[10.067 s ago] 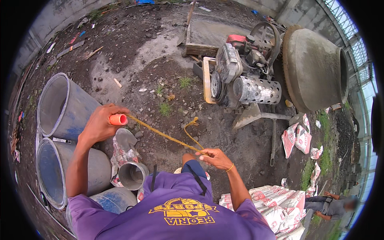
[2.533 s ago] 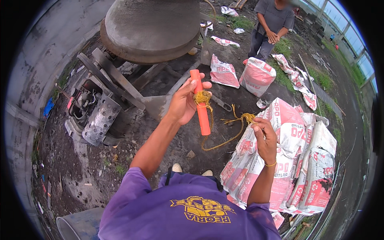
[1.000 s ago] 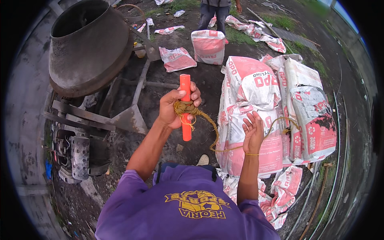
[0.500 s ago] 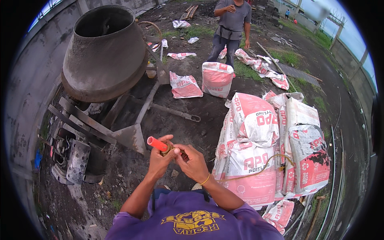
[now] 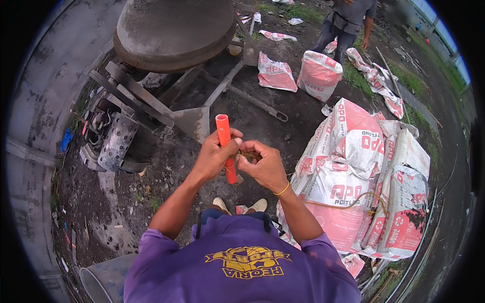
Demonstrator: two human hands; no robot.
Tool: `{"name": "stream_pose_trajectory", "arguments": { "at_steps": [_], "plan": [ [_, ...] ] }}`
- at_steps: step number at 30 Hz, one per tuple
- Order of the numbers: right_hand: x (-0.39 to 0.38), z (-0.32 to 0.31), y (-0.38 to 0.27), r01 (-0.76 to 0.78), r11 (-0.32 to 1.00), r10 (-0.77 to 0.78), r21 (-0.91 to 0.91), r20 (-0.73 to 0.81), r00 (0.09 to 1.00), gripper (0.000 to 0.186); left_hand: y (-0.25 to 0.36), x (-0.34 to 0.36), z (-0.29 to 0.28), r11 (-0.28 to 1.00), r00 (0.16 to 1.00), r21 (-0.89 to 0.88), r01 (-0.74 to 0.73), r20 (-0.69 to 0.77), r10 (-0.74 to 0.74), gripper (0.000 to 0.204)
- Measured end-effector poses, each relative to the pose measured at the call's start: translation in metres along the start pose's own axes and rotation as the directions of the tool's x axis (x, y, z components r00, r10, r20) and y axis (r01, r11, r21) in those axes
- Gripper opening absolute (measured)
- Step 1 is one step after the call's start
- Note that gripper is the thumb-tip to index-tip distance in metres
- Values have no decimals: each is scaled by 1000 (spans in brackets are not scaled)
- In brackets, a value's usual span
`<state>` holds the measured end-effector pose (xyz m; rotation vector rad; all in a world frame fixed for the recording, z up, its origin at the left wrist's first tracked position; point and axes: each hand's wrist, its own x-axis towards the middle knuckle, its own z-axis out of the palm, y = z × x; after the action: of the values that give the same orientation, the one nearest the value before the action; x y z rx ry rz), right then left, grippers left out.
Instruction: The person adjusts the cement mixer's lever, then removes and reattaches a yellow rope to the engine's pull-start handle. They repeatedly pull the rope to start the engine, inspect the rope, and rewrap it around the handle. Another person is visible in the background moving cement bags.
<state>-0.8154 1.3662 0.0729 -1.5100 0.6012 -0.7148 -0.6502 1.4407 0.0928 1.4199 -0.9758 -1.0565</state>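
Orange stick (image 5: 225, 146) stands up in the middle of the frame, and I see my left hand (image 5: 214, 157) with fingers wrapped tight around it. My right hand (image 5: 262, 164) is just beside it, fingers pinched on yellow string (image 5: 248, 154). Sacks (image 5: 364, 171) lie at the right, a mixer (image 5: 174, 28) at the top.

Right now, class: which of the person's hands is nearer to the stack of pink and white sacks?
Right. The right hand sits on the side of the orange tube facing the sacks; the left hand, gripping the tube, is farther from them.
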Motion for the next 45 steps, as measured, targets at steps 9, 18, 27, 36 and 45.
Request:
{"name": "stream_pose_trajectory", "arguments": {
  "at_steps": [9,18,27,36,45],
  "plan": [
    [-1,63,-13,40,961,-37,272,-15,999,25,-13,-58,-51,739,986,-674,-8,120,120,65],
    [-35,199,-59,432,875,-408,-217,147,901,47,-27,-173,-154,876,923,-305,-374,-211,321,55],
    [-96,372,-63,56,998,-49,-18,279,959,29,-47,-310,-257,855,883,-304,-419,-356,306,61],
    [-113,463,-67,150,989,-127,-9,476,870,23,-40,-390,-320,727,938,-633,-267,-345,44,39],
    [-108,504,-82,559,824,-348,-97,691,633,25,-44,-439,-354,561,941,-773,-296,-338,30,49]
  ]
}}
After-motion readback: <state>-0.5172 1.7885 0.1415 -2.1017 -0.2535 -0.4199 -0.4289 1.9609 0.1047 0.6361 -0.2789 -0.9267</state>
